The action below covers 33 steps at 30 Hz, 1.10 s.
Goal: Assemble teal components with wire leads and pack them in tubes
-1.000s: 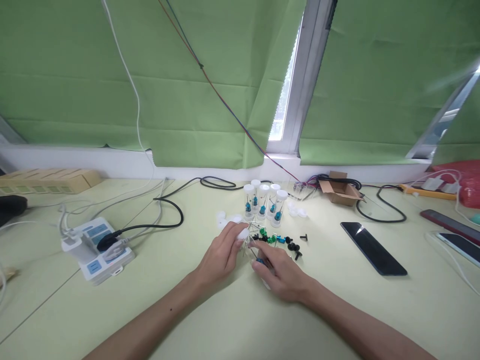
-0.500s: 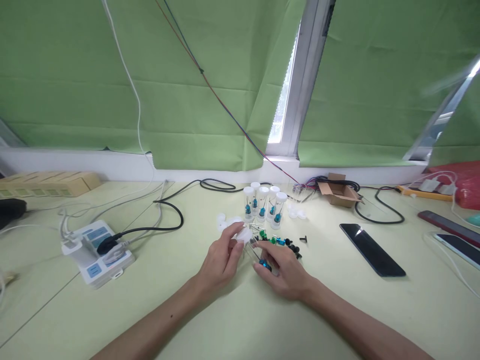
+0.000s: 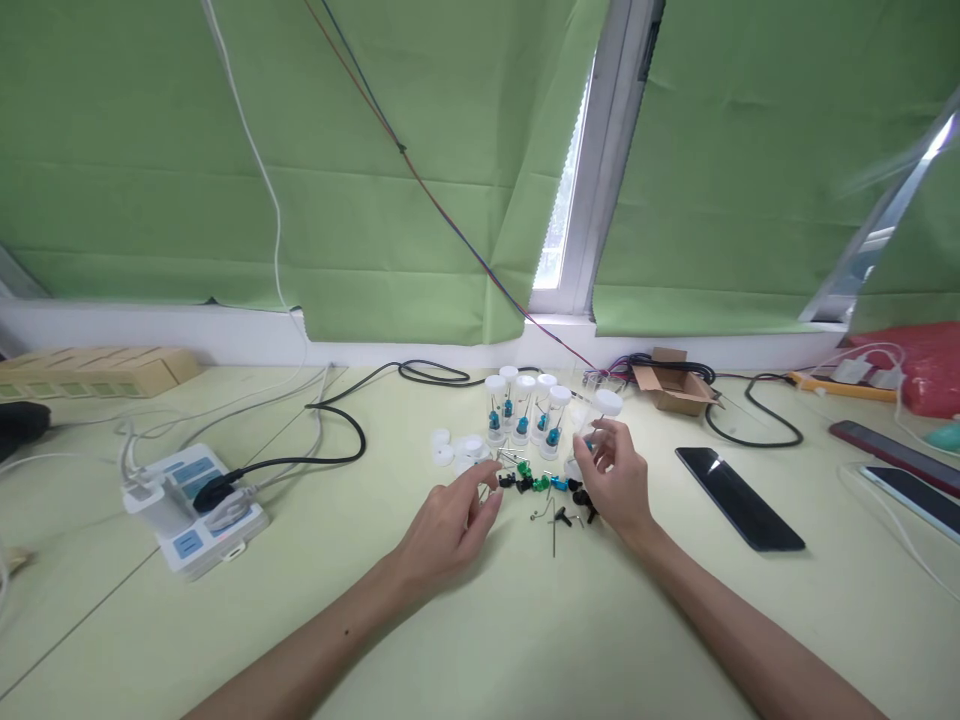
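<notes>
Head view: one capped clear vial (image 3: pixel 607 404), right of centre; probably light, stiff, slick, best gripped mid-barrel. Right hand (image 3: pixel 619 488): fingers curled around the vial. Left hand (image 3: pixel 444 525), centre: half-open, apparently empty.

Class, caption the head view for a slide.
The right hand holds a white-capped tube beside five similar tubes.
</notes>
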Motion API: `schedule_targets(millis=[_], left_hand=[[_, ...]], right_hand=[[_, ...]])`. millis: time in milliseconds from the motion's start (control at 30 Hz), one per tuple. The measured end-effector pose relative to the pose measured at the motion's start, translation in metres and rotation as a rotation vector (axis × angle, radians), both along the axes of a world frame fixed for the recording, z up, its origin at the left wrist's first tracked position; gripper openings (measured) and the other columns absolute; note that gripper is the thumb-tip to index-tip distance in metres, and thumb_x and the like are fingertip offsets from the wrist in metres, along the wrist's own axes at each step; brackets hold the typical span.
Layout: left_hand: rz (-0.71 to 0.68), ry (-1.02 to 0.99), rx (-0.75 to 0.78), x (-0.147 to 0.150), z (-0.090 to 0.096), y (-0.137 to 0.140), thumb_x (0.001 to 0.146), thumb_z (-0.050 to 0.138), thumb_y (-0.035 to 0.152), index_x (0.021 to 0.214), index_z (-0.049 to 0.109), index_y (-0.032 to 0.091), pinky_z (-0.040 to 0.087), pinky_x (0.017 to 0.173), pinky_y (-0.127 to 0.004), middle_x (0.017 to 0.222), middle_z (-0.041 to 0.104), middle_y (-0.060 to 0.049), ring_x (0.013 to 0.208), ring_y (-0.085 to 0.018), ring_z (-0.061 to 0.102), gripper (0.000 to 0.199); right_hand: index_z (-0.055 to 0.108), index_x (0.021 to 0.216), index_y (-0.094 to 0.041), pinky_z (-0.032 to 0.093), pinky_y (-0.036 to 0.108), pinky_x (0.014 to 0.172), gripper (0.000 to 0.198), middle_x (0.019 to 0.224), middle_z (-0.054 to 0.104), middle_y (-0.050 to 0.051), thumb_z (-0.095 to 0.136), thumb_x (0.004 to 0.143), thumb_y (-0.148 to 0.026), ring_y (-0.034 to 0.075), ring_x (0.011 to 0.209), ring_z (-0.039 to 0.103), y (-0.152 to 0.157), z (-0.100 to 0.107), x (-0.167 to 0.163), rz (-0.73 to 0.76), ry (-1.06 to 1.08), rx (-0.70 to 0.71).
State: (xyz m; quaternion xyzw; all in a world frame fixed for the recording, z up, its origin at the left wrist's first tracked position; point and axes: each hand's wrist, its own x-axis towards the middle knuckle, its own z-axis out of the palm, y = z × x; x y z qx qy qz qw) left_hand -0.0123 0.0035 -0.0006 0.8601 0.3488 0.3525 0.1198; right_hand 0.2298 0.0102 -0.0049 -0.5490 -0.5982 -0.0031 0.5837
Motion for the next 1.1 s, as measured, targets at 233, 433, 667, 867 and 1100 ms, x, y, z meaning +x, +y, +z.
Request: schedule_targets(millis=[233,433,667,867,1100], left_hand=[[0.006,0.058,0.044,0.003,0.0,-0.001,0.098,0.04,0.026,0.117,0.052,0.019,0.036,0.053,-0.024,0.076,0.064,0.001,0.045,-0.008,0.041,0.023],[-0.018,0.115,0.064,0.003,0.001,-0.001,0.099,0.038,0.024,0.115,0.052,0.019,0.036,0.054,-0.024,0.081,0.065,-0.001,0.052,-0.01,0.049,0.022],[-0.013,0.126,0.089,0.002,0.001,0.0,0.098,0.037,0.023,0.115,0.053,0.02,0.039,0.054,-0.024,0.081,0.066,-0.001,0.052,-0.01,0.052,0.023],[-0.03,0.127,0.11,0.003,0.002,0.0,0.098,0.038,0.022,0.113,0.055,0.02,0.04,0.054,-0.024,0.085,0.067,-0.002,0.055,-0.01,0.056,0.023],[0.054,0.113,0.062,0.002,0.001,0.004,0.097,0.04,0.025,0.113,0.054,0.021,0.042,0.055,-0.024,0.091,0.067,-0.002,0.052,-0.009,0.053,0.022]], right_hand=[[0.053,0.105,-0.019,0.046,0.031,0.061,0.03,0.086,0.068,0.006,0.055,0.088,-0.044,0.018,0.064,0.055,0.013,-0.007,0.014,-0.082,-0.085,-0.119],[0.053,0.105,-0.018,0.047,0.033,0.064,0.034,0.089,0.068,0.008,0.056,0.087,-0.046,0.018,0.063,0.056,0.023,-0.016,0.021,-0.056,-0.089,-0.214],[0.054,0.107,-0.016,0.049,0.035,0.064,0.036,0.084,0.066,0.008,0.058,0.084,-0.044,0.019,0.063,0.056,0.029,-0.026,0.025,0.027,-0.097,-0.27],[0.055,0.109,-0.015,0.053,0.036,0.063,0.037,0.09,0.067,0.011,0.061,0.081,-0.04,0.019,0.064,0.059,0.029,-0.026,0.024,0.081,-0.035,-0.274],[0.056,0.11,-0.015,0.054,0.037,0.065,0.044,0.092,0.067,0.012,0.064,0.08,-0.045,0.02,0.068,0.06,0.027,-0.023,0.022,0.083,0.0,-0.283]])
